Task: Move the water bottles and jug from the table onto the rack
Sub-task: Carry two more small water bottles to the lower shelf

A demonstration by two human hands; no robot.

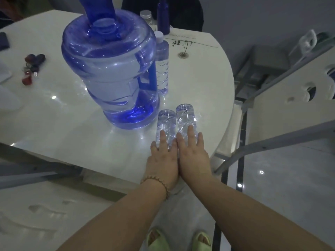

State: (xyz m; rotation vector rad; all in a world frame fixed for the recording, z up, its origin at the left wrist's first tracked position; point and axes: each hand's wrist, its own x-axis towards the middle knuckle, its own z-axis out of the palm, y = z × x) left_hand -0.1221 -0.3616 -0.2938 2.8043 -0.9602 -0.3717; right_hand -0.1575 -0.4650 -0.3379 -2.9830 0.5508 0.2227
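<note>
Two clear water bottles lie side by side near the table's front edge, bases pointing away from me. My left hand (163, 156), with a bead bracelet at the wrist, lies over the neck end of the left bottle (166, 120). My right hand (192, 153) lies the same way over the right bottle (186, 116). Their caps are hidden under my palms. Just behind them stands a big blue water jug (110, 69) with a handle. A full clear bottle (162, 62) stands upright against the jug's right side. The grey metal rack (268, 91) is to the right of the table.
The white table (54, 115) also holds a bunch of keys (30, 67) at the left, a white-capped bottle (146, 16) and a dark blue bottle (163, 13) at the back. My feet in green slippers (179, 240) are on the glossy floor.
</note>
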